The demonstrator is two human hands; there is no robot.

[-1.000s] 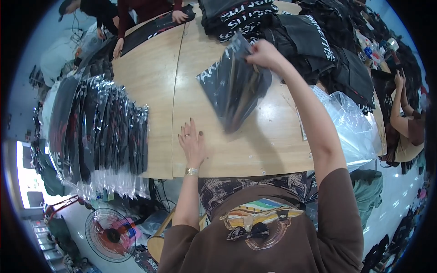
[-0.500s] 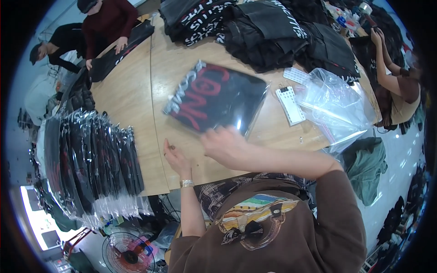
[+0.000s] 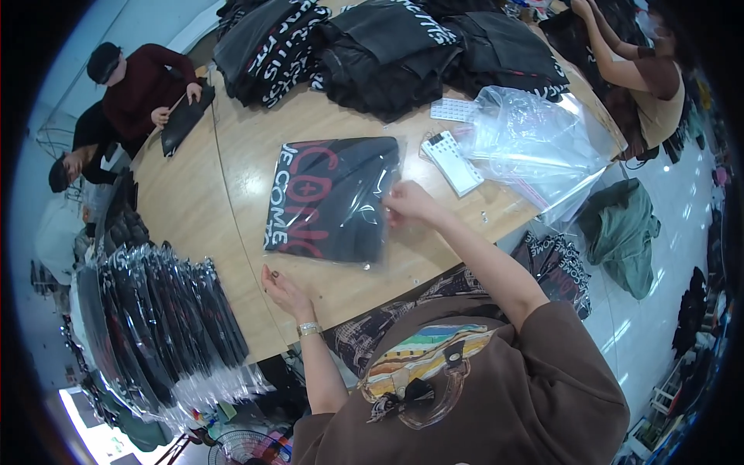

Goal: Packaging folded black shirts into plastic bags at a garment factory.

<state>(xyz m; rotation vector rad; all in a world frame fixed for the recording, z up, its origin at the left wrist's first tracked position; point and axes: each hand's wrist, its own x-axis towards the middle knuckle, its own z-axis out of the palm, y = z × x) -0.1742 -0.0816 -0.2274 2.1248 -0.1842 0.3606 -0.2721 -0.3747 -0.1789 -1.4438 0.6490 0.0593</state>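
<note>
A folded black garment in a clear plastic bag (image 3: 335, 200), printed with red and white lettering, lies on the wooden table in front of me. My right hand (image 3: 411, 205) is at the bag's right edge, its fingers closed on the plastic there. Just below the bag's lower left corner is my left hand (image 3: 288, 293), palm turned up, fingers apart and holding nothing. It wears a ring, and a bracelet circles the wrist.
Tall piles of black garments (image 3: 380, 58) line the table's far side. Clear plastic bags (image 3: 542, 143) and white printed cards (image 3: 452, 163) lie to the right. At left stands a row of bagged garments (image 3: 163, 318). Other people (image 3: 147, 93) handle black cloth at far left and far right.
The bagged garment has turned, its lettered side now facing left. My right hand has gone from its lower edge to its right edge. My left hand remains open. The head view has shifted.
</note>
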